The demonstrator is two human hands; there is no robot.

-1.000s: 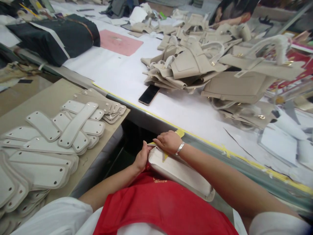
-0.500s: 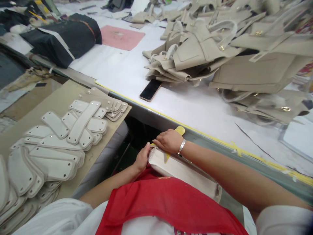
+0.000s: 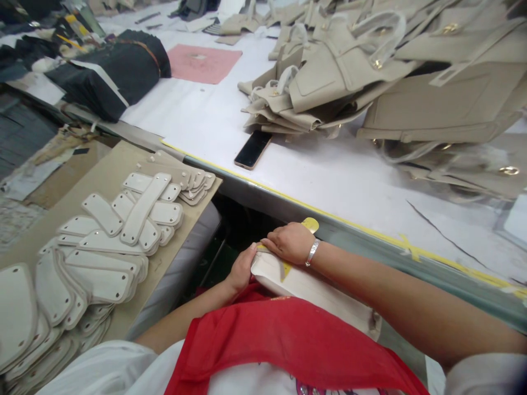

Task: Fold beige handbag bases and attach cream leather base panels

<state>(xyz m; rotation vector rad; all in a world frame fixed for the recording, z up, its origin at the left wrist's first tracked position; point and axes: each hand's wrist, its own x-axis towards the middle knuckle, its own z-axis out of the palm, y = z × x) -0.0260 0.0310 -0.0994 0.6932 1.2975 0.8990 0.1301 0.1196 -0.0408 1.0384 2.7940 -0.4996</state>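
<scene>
A long pale beige leather piece (image 3: 313, 291), shaped like a narrow bag body, lies across my lap against the red apron. My left hand (image 3: 242, 267) is closed round its near-left end, thumb on top. Over the same end, my right hand (image 3: 291, 241) is closed and pressed down on a flat yellow tool (image 3: 311, 224). The tool's rounded end sticks out beyond the knuckles, and yellow also shows below the palm and beside the left fingertips. Its middle is hidden under the hand, so its exact kind is unclear.
Left of me, a board (image 3: 164, 274) bears several stacked white strips (image 3: 144, 208) with rivet holes. On the white table (image 3: 197, 115) ahead lie a phone (image 3: 252, 149), a heap of beige handbags (image 3: 329, 82), a pink sheet (image 3: 203, 63) and a black bundle (image 3: 119, 71). Yellow tape marks the table edge.
My right hand has shifted slightly down and to the right with the yellow tool, lying flatter on the leather piece. My left hand keeps its hold. The view has turned a little.
</scene>
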